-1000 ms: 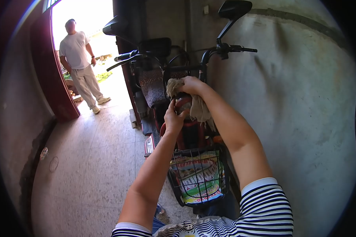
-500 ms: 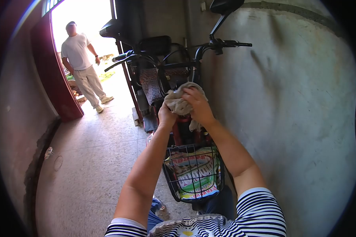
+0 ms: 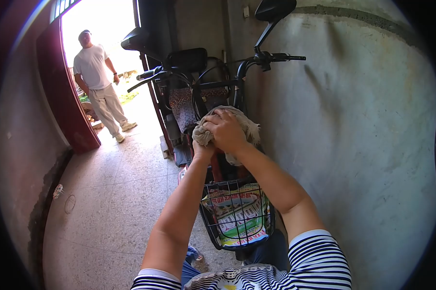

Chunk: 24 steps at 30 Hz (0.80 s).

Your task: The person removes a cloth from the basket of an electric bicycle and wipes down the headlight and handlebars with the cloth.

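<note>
One crumpled beige cloth (image 3: 243, 124) is held under the bent fingers of the right hand (image 3: 225, 131) just beyond a red-and-black handlebarred vehicle's (image 3: 216, 169) black wire basket (image 3: 204, 216), while the left hand's (image 3: 202, 151) cloth-hidden grip cannot be told.

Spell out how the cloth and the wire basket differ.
Colour: the cloth is greyish beige; the wire basket is black.
Shape: the cloth is bunched, with a ragged edge; the wire basket has a regular open grid.
Contact: the right hand lies over the cloth; no hand is on the wire basket, which holds colourful printed material.
Both are on the near side of the handlebars.
</note>
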### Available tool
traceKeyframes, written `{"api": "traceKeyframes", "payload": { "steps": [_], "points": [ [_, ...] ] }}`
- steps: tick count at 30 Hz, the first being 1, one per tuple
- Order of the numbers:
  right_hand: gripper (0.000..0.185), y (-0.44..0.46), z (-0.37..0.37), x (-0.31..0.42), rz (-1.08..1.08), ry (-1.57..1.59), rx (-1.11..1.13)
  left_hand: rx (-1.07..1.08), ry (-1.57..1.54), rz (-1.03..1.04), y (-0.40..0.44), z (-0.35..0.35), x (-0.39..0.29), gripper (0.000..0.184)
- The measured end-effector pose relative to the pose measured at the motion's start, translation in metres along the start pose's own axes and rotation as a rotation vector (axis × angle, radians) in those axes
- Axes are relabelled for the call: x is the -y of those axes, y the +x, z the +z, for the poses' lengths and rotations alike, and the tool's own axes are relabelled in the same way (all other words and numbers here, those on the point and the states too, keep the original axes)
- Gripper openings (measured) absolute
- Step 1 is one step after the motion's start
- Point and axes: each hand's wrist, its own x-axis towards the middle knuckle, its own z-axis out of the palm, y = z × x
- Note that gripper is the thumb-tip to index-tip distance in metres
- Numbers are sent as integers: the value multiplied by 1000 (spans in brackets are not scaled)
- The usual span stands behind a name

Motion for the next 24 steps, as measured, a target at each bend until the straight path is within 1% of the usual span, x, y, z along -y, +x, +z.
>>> {"api": "traceKeyframes", "payload": {
  "steps": [1,2,3,4,5,6,7,8,10,11,12,13,14,16,17,18,19,20,22,23,24],
  "points": [
    [42,2,0,-2,-29,24,53,153,-438,-161,5,3,4,57],
    [42,0,-1,-5,-25,25,49,307,-876,-321,8,5,8,56],
    [41,-6,-3,-13,9,95,-34,34,-993,-343,3,-8,-5,58],
    [39,-12,-3,-20,42,164,-116,36,-994,-341,7,-25,-10,58],
    [39,-21,1,-25,45,163,-116,71,-1092,-486,10,-40,-15,62],
    [36,-34,7,-31,290,415,-247,108,-1187,-634,11,-46,-19,67],
    [33,-46,13,-34,537,665,-377,163,-1204,-624,12,-47,-15,78],
    [33,-56,21,-36,542,664,-376,168,-1204,-625,11,-47,-14,78],
    [29,-71,36,-30,745,703,-523,190,-1218,-646,11,-55,-17,78],
    [29,-79,43,-23,754,701,-524,178,-1218,-638,11,-59,-20,78],
    [30,-86,48,-17,967,754,-509,184,-1218,-637,11,-68,-23,78],
    [34,-91,51,-12,1177,804,-491,225,-1239,-697,14,-80,-27,78],
    [34,-97,52,-8,1176,803,-498,265,-1258,-755,17,-87,-30,77],
    [44,-110,52,3,1441,959,-1,234,-1264,-719,14,-66,-22,77],
    [44,-112,51,13,1440,963,-8,225,-1261,-711,13,-52,-14,76],
    [43,-111,48,23,1466,1148,-14,214,-1260,-703,16,-57,-17,76],
    [42,-111,44,28,1488,1335,-17,286,-1263,-753,16,-66,-19,76],
    [42,-116,48,26,1489,1336,-19,288,-1261,-752,16,-69,-19,76],
    [57,-121,52,17,1602,1548,28,318,-1203,-691,22,-83,-22,75],
    [57,-125,46,16,1600,1550,25,381,-1119,-710,22,-98,-26,81],
    [61,-119,22,21,1612,1527,-27,380,-1117,-707,23,-95,-25,81]
  ]
}}
